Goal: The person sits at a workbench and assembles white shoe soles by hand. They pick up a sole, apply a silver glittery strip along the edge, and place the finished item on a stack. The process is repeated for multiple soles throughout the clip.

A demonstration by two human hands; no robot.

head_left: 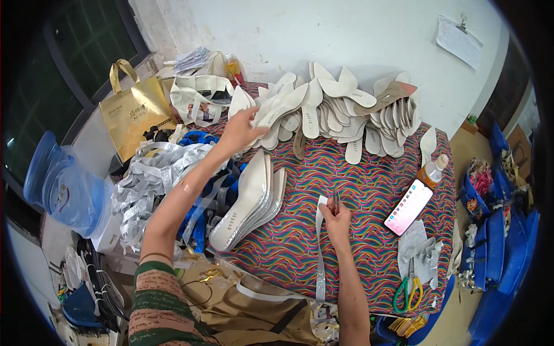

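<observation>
Left hand [239,132] pinches 1 white insole [276,109] from the leaning heap, which could slide; right hand [336,218] grips a silver strap [319,254].

Even, soft daylight fills the workroom, brightest on the far white wall [358,34], with only faint shadows under the pale insoles [340,109]. The dark window [69,63] at far left stays dim. Fisheye bending curves the edges into black corners; focus is sharp centrally.

Shoe wkshop — piled insoles [340,109]
</observation>
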